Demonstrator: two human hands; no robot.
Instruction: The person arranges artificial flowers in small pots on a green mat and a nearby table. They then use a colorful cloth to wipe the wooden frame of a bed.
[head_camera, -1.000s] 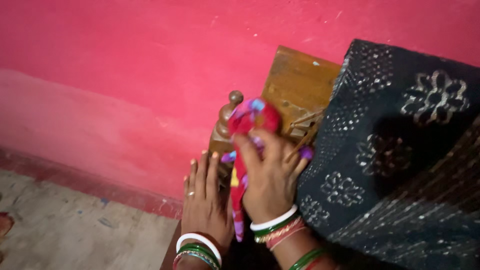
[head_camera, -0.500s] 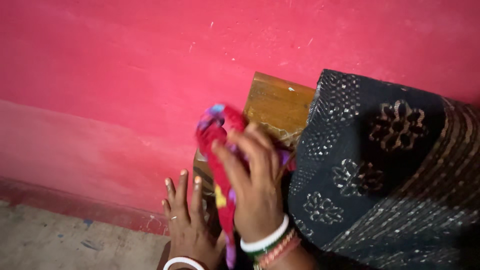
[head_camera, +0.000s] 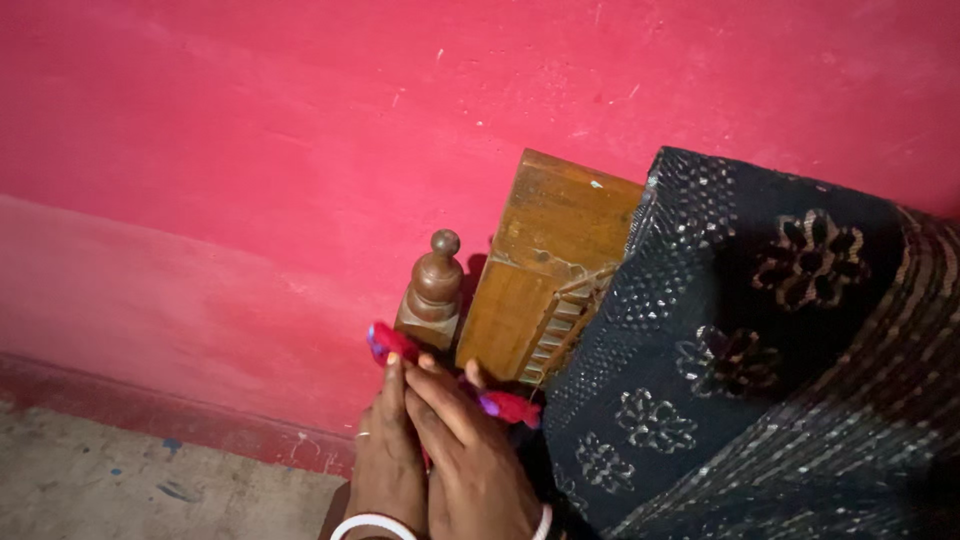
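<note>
Two hands press a red patterned cloth (head_camera: 400, 343) against the base of a turned wooden finial post (head_camera: 434, 292), low in the head view. The left hand (head_camera: 388, 455) lies flat with its fingers stretched up to the cloth's red and blue end, just under the post. The right hand (head_camera: 470, 460) lies over the middle of the cloth, fingers together and bent down onto it; a second red and purple tuft shows past its fingertips to the right. Neither hand is plainly closed around the cloth: they pin it, and whether any fold is pinched beneath the palms cannot be told.

By my judgement the cloth is light, soft and limp, so it will bunch and slide rather than hold a shape. It wants gathering in a fist at the middle, with the loose ends tucked in, and steady pressure.

Beside the post stands a carved wooden headboard block (head_camera: 545, 255), touching a dark bedcover with silver flower print (head_camera: 760, 350). Behind is a pink-red wall (head_camera: 250, 150), and lower left a grey floor (head_camera: 120, 480).
</note>
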